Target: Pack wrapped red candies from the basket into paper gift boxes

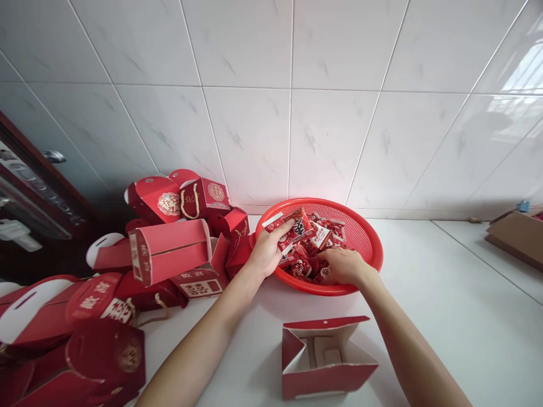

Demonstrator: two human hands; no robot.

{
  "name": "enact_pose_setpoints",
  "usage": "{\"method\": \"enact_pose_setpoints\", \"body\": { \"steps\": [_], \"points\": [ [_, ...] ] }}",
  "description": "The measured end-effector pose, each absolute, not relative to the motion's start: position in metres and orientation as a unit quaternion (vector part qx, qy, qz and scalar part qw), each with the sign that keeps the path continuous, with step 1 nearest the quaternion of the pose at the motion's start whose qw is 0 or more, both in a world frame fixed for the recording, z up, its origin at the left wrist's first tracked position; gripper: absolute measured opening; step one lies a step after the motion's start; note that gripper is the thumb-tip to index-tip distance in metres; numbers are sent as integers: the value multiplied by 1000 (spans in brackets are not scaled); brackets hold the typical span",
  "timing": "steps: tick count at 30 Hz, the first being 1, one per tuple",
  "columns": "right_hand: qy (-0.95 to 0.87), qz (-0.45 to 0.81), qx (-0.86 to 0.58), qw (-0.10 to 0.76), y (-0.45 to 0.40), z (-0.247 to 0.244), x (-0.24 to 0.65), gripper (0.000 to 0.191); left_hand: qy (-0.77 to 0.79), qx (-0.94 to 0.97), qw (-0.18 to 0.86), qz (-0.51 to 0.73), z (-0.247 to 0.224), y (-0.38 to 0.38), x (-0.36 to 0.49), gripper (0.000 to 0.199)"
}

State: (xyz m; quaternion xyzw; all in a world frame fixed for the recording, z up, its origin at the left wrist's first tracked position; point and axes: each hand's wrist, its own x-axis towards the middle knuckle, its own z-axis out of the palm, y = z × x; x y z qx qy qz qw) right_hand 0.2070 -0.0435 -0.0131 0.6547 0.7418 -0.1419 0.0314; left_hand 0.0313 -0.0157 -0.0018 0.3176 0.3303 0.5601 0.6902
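- Packets (335, 229) in red-and-white wrappers lie heaped in a red plastic basket (375, 249), set on the white worktop (432, 282) against the tiled wall (331, 130)
- Left hand (269, 246), at the basket's left side, is closed with its thumb pressed over at least one packet; the fingers beneath are hidden, so an exact count cannot be told
- Right hand (341, 264) reaches over the near right rim, fingers curled down among the wrappers; its fingertips are out of sight, and whether they grip anything cannot be told
- Step in hand, by all appearances: gathering packets from the heap, both hands at work
- Next move would seem to call for a steady left grip while the right fingers part one wrapper from its neighbours
- Open red box (326, 384) stands near, its folded base showing inside; more red boxes (173, 251) crowd the left
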Motion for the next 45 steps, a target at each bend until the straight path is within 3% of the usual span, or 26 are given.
{"method": "enact_pose_setpoints", "body": {
  "steps": [3,12,20,26,34,40,45],
  "points": [
    [710,-117,694,29,-40,-15,206,26,329,315,690,563,-3,-14,31,26],
    [605,-33,795,-36,-33,-6,235,25,313,306,710,551,-2,-16,33,21],
    [702,-45,704,-96,-40,2,231,30,321,299,705,558,0,-16,32,23],
    [769,-262,581,37,-45,-4,230,33,313,298,706,561,-3,-15,32,24],
    [732,-236,634,79,-37,-8,231,75,288,310,722,547,-6,-14,31,17],
    [756,-259,587,128,-32,-11,228,58,308,293,721,547,-4,-17,32,11],
    [771,-272,564,115,-32,-10,232,42,306,297,718,549,-3,-16,33,15]
  ]
}}
